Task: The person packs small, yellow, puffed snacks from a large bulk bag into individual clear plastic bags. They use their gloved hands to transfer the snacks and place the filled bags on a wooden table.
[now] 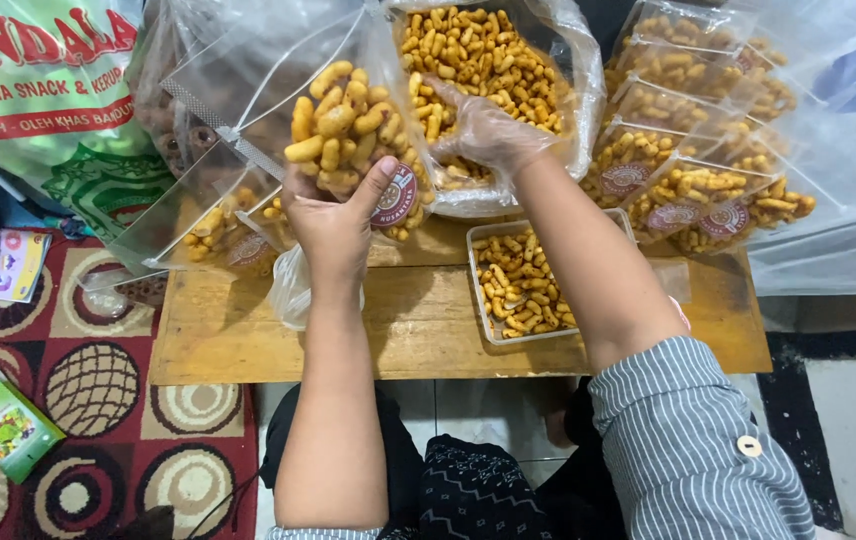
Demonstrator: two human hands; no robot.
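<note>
Low wooden table (418, 330) over a patterned rug (98, 390), tiled floor beyond. My left hand (333, 215) is clamped on a clear snack pouch (353, 130), held up above the table's far-left part. My right hand (483, 130), in a thin plastic glove, is curled down in the big bulk bag (493, 60), far centre; can't tell if it's grabbing any. Risk: pouch tilts, sticks spill, I think. Count: one tray (518, 285) of sticks, roughly six filled pouches (698, 190) far right.
</note>
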